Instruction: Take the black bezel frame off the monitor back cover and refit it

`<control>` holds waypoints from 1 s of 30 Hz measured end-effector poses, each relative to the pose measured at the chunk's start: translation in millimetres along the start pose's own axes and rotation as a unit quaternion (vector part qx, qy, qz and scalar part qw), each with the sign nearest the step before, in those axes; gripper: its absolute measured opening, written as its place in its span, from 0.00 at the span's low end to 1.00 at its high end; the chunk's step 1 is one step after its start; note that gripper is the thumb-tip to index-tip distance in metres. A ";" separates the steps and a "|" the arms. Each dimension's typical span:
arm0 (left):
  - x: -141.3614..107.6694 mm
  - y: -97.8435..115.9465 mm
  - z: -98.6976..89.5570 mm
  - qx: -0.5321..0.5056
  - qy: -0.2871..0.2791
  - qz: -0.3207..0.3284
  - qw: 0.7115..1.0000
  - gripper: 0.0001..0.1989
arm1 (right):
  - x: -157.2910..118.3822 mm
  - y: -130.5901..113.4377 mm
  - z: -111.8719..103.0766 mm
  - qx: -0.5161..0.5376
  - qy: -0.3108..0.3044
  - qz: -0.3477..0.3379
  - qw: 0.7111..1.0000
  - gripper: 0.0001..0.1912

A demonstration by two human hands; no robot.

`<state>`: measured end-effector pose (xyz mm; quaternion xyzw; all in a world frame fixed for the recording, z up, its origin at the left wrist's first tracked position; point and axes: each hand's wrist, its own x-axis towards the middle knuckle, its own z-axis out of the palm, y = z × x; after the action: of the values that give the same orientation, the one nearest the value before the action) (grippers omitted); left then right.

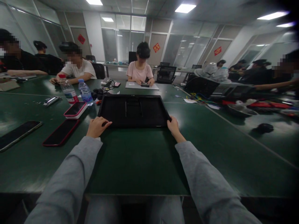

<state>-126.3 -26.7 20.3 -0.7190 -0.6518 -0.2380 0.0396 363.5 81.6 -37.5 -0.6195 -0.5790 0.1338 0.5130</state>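
Observation:
A flat black rectangular panel (116, 110) with a raised rim lies on the green table in front of me. In its middle is a rectangular frame-like part with upright sides; I cannot tell exactly what the panel is. My left hand (97, 126) is at its near left corner, fingers curled and thumb stretched over the edge. Gripping the near right corner is my right hand (173, 125), closed with the thumb on top of the rim. The fingers under the edge are hidden.
To the left are a red-edged phone (61, 133), a pink-and-white box-like device (75, 110), a dark phone (18, 134) and two bottles, one blue-capped (85, 92). A black mouse (265, 128) lies right. Across the table (140, 161) a person in pink (140, 73) handles a small object.

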 end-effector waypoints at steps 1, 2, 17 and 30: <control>-0.7 -1.3 0.1 0.007 0.036 -0.020 0.999 0.19 | 0.0 0.7 0.6 -0.002 0.001 0.000 1.000 0.22; -1.0 -3.6 0.6 0.013 0.073 -0.048 0.996 0.20 | -0.1 1.1 1.1 -0.006 0.002 0.000 1.000 0.22; 8.0 -43.5 9.6 -0.074 0.032 -0.244 0.966 0.28 | -0.4 1.3 -2.3 -0.012 -0.012 -0.018 1.000 0.22; 2.9 -31.6 4.1 0.018 0.047 -0.200 0.979 0.26 | -4.3 -5.8 -2.1 0.012 -0.012 -0.013 1.000 0.20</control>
<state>-155.2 -17.8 9.8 -0.5616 -0.7837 -0.2632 0.0351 360.5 75.8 -33.9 -0.6038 -0.5917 0.1411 0.5152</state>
